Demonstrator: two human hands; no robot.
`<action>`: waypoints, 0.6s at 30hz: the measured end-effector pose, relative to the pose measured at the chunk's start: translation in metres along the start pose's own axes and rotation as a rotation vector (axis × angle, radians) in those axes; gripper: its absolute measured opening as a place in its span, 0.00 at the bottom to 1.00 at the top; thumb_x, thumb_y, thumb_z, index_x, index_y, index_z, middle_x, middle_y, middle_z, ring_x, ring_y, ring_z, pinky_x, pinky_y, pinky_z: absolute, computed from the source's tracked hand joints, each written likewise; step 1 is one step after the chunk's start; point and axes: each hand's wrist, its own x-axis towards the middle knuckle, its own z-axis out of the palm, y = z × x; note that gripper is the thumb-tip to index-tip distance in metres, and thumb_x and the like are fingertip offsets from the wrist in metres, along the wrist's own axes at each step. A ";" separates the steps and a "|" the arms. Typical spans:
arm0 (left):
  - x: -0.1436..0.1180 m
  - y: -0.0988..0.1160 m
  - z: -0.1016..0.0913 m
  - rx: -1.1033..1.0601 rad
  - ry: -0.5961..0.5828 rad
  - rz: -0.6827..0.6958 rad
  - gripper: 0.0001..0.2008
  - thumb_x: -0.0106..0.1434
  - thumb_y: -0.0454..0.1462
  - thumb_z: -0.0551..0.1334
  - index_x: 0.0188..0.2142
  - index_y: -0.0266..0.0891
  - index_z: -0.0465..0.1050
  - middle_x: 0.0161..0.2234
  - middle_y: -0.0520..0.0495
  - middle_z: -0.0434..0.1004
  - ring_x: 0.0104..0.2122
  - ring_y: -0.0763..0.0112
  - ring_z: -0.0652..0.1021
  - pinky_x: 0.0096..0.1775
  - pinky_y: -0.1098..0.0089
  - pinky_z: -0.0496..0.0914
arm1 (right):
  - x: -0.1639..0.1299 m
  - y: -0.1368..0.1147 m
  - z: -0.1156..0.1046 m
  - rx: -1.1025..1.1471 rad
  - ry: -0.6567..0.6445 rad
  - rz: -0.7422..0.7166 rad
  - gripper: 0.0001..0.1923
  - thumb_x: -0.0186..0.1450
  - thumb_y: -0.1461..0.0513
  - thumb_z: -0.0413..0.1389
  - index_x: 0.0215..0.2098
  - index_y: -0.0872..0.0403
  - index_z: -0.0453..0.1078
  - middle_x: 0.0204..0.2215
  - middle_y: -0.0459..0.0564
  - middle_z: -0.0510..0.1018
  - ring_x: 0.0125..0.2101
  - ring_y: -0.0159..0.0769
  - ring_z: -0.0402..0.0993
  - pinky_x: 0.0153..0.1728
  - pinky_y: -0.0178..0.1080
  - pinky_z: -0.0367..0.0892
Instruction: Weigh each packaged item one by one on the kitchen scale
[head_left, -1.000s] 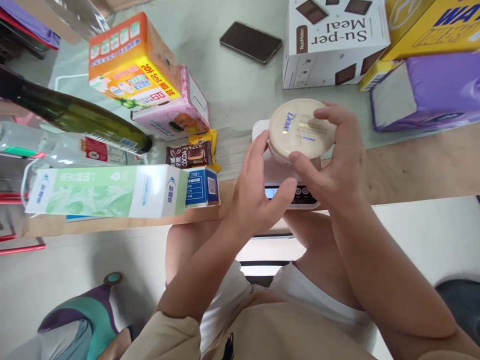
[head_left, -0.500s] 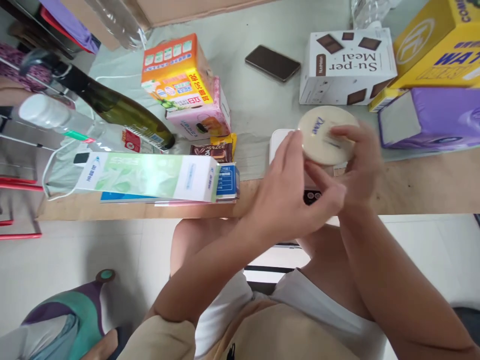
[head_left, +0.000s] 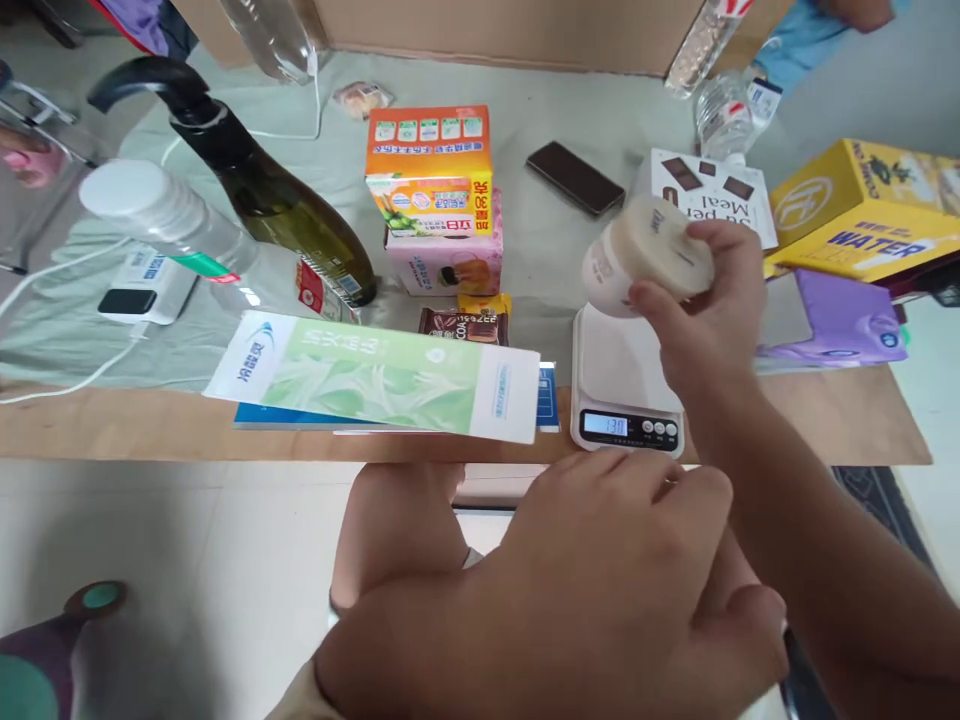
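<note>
Cream jar [head_left: 646,258] with blue Dove lettering at 1 o'clock, white kitchen scale [head_left: 622,375] with pale blue display at centre-right, dark green wine bottle [head_left: 277,205] with black cap at 10 o'clock. Orange-yellow box [head_left: 429,170] with green fruit print on a pink box [head_left: 442,260] at 12 o'clock, brown cocoa packet [head_left: 463,325] below. Green-white leaf-patterned carton [head_left: 371,375] at centre-left, white box with brown chocolate squares [head_left: 712,195], yellow box with blue WATER lettering [head_left: 862,215], purple pack [head_left: 840,325] at 2 o'clock; black phone [head_left: 574,178].
</note>
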 end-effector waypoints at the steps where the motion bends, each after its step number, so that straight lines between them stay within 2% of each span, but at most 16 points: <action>1: 0.003 -0.003 -0.001 -0.007 -0.023 0.007 0.14 0.66 0.48 0.61 0.42 0.41 0.74 0.46 0.46 0.82 0.48 0.53 0.81 0.52 0.49 0.79 | 0.012 0.005 0.010 -0.043 -0.050 0.019 0.37 0.53 0.44 0.70 0.55 0.45 0.65 0.51 0.52 0.73 0.47 0.44 0.73 0.50 0.54 0.74; 4: 0.007 -0.008 0.000 -0.056 -0.025 -0.001 0.13 0.64 0.48 0.61 0.39 0.41 0.72 0.41 0.47 0.81 0.45 0.55 0.81 0.50 0.50 0.79 | 0.049 0.025 0.047 -0.168 -0.197 0.022 0.39 0.52 0.50 0.72 0.56 0.44 0.63 0.54 0.52 0.74 0.50 0.46 0.71 0.56 0.58 0.72; 7: 0.006 -0.012 0.000 -0.130 0.013 -0.037 0.14 0.61 0.50 0.64 0.36 0.42 0.72 0.38 0.49 0.80 0.43 0.54 0.80 0.48 0.50 0.79 | 0.082 0.050 0.085 -0.192 -0.332 0.028 0.41 0.50 0.53 0.74 0.56 0.45 0.62 0.55 0.53 0.72 0.54 0.47 0.68 0.61 0.63 0.68; 10: 0.008 -0.017 -0.007 -0.140 0.010 -0.087 0.16 0.59 0.51 0.63 0.38 0.43 0.74 0.41 0.45 0.81 0.45 0.50 0.80 0.42 0.51 0.79 | 0.108 0.075 0.115 -0.140 -0.373 0.057 0.41 0.47 0.55 0.75 0.55 0.45 0.62 0.56 0.52 0.70 0.56 0.49 0.67 0.60 0.68 0.68; 14: 0.014 -0.021 -0.012 -0.024 -0.038 -0.076 0.18 0.58 0.51 0.64 0.38 0.41 0.74 0.39 0.40 0.80 0.41 0.49 0.80 0.33 0.56 0.78 | 0.129 0.090 0.140 -0.157 -0.380 0.159 0.41 0.49 0.57 0.75 0.55 0.46 0.62 0.56 0.51 0.69 0.56 0.46 0.68 0.63 0.68 0.67; 18: 0.020 -0.021 -0.002 0.038 -0.111 -0.014 0.23 0.57 0.56 0.64 0.42 0.41 0.75 0.34 0.41 0.79 0.37 0.49 0.80 0.29 0.58 0.76 | 0.135 0.080 0.151 -0.190 -0.462 0.227 0.40 0.51 0.56 0.76 0.56 0.47 0.62 0.58 0.52 0.69 0.59 0.43 0.66 0.70 0.65 0.61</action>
